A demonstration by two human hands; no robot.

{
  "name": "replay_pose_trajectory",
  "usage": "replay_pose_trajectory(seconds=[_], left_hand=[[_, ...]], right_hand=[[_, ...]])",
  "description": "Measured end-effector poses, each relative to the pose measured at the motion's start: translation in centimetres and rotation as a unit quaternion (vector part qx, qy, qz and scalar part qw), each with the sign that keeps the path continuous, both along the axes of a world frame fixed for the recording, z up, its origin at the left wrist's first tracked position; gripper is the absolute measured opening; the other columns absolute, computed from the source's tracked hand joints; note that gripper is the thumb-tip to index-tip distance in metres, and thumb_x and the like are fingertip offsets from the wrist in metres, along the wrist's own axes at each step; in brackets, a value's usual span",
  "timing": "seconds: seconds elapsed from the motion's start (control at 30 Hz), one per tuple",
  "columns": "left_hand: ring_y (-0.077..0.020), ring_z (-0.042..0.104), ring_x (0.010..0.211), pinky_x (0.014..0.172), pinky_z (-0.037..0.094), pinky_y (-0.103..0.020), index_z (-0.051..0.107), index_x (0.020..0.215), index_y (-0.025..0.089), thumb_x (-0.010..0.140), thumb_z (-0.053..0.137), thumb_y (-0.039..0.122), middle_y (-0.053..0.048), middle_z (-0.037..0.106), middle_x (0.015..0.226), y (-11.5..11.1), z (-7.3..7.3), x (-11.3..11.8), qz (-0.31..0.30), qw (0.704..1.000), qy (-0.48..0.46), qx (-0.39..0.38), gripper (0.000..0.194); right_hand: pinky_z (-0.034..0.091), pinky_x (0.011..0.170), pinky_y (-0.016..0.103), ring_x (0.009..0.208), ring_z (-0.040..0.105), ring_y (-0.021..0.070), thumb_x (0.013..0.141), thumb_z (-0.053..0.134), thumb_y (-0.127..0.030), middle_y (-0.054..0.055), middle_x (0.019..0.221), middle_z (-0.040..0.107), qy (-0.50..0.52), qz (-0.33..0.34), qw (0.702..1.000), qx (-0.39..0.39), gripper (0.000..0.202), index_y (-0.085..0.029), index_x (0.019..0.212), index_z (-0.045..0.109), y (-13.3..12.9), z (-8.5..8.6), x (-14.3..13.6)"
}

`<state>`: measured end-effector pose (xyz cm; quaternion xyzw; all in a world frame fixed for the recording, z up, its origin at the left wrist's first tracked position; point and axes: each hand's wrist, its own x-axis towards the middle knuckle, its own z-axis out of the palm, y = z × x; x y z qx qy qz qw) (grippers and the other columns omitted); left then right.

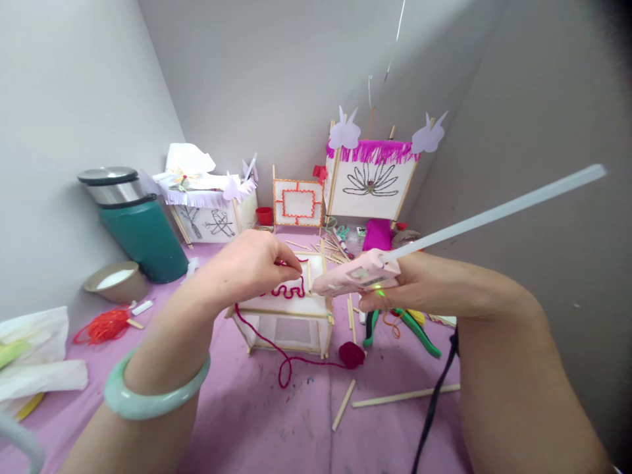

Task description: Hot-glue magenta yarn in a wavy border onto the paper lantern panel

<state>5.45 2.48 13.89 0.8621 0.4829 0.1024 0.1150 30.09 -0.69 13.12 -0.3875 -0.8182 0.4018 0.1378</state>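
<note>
A wood-framed box with white panels [286,329] stands on the pink cloth. On its top panel, dark red yarn [289,291] lies in a wavy line, and its loose strand runs over the front edge to a small ball [351,355]. My left hand [254,263] is over the left part of the top, thumb and fingertips pinched at the yarn; what lies between the tips is too small to make out. My right hand [409,286] is wrapped round a pink glue gun [358,273], with a long translucent glue stick [498,212] out its back. The gun's nozzle is by the box's right top edge.
Left are a teal bottle [143,234], a bowl [116,282] and red yarn [106,324]. Decorated lanterns [372,184] stand behind. Green-handled pliers [417,332] lie beneath my right hand, near a black cord [437,395]. Wooden sticks [405,395] lie in front.
</note>
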Motion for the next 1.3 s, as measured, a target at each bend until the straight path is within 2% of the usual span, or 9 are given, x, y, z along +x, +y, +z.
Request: replay_pose_trajectory(seconds=[0.2, 0.37, 0.57, 0.8, 0.97, 1.13, 1.3], left_hand=[[-0.0112, 0.052, 0.050, 0.054, 0.036, -0.024, 0.078, 0.079, 0.027, 0.077, 0.055, 0.037, 0.004, 0.063, 0.053, -0.19, 0.16, 0.09, 0.007, 1.000, 0.000, 0.001, 0.025], [-0.0115, 0.052, 0.052, 0.055, 0.036, -0.025, 0.078, 0.079, 0.027, 0.078, 0.055, 0.038, 0.004, 0.063, 0.054, -0.43, 0.19, 0.25, 0.007, 1.000, -0.004, 0.004, 0.025], [-0.0112, 0.053, 0.054, 0.058, 0.038, -0.024, 0.078, 0.083, 0.027, 0.077, 0.057, 0.036, 0.004, 0.067, 0.060, -0.50, 0.20, 0.35, 0.014, 1.000, -0.020, -0.003, 0.024], [-0.0113, 0.054, 0.052, 0.059, 0.038, -0.024, 0.078, 0.083, 0.027, 0.078, 0.057, 0.034, 0.005, 0.066, 0.055, -0.36, 0.19, 0.52, -0.005, 1.000, -0.016, 0.010, 0.023], [-0.0109, 0.053, 0.051, 0.058, 0.038, -0.024, 0.078, 0.083, 0.027, 0.077, 0.056, 0.033, 0.005, 0.066, 0.055, -0.37, 0.19, 0.60, -0.005, 1.000, -0.012, 0.009, 0.023], [-0.0108, 0.055, 0.054, 0.056, 0.037, -0.023, 0.078, 0.081, 0.026, 0.077, 0.056, 0.034, 0.004, 0.069, 0.060, -0.53, 0.27, 0.57, 0.002, 1.000, -0.017, 0.007, 0.024], [-0.0106, 0.057, 0.055, 0.057, 0.038, -0.023, 0.078, 0.083, 0.027, 0.077, 0.057, 0.033, 0.005, 0.071, 0.063, -0.43, 0.10, 0.52, 0.000, 1.000, -0.025, 0.001, 0.023]], right_hand=[[0.048, 0.081, 0.030, 0.103, 0.062, 0.0215, 0.085, 0.062, -0.040, 0.000, 0.113, 0.069, 0.011, 0.002, 1.000, 0.002, 0.044, -0.030, 0.128, 0.059, 0.02, 0.07, -0.07], [0.048, 0.078, 0.029, 0.097, 0.063, 0.0204, 0.085, 0.063, -0.038, 0.000, 0.104, 0.070, 0.005, -0.006, 1.000, 0.012, 0.037, -0.028, 0.120, 0.064, 0.14, -0.14, -0.04], [0.049, 0.073, 0.027, 0.089, 0.063, 0.0184, 0.085, 0.063, -0.039, -0.001, 0.101, 0.070, 0.001, -0.015, 1.000, 0.020, 0.040, -0.031, 0.124, 0.062, 0.12, -0.24, 0.07], [0.051, 0.081, 0.031, 0.093, 0.065, 0.0198, 0.085, 0.063, -0.039, 0.000, 0.108, 0.070, 0.008, -0.006, 1.000, 0.014, 0.043, -0.032, 0.128, 0.060, 0.13, -0.13, -0.07], [0.047, 0.094, 0.034, 0.112, 0.059, 0.0218, 0.087, 0.061, -0.040, 0.000, 0.120, 0.067, 0.030, 0.018, 0.999, -0.007, 0.044, -0.033, 0.130, 0.058, 0.13, -0.04, -0.20], [0.050, 0.088, 0.033, 0.105, 0.063, 0.0211, 0.086, 0.061, -0.042, 0.000, 0.115, 0.069, 0.016, 0.008, 1.000, 0.006, 0.046, -0.036, 0.131, 0.056, 0.06, 0.02, -0.18], [0.048, 0.094, 0.035, 0.110, 0.060, 0.0210, 0.086, 0.062, -0.038, -0.001, 0.117, 0.068, 0.031, 0.016, 0.999, -0.009, 0.045, -0.034, 0.131, 0.057, 0.14, 0.04, -0.11]])
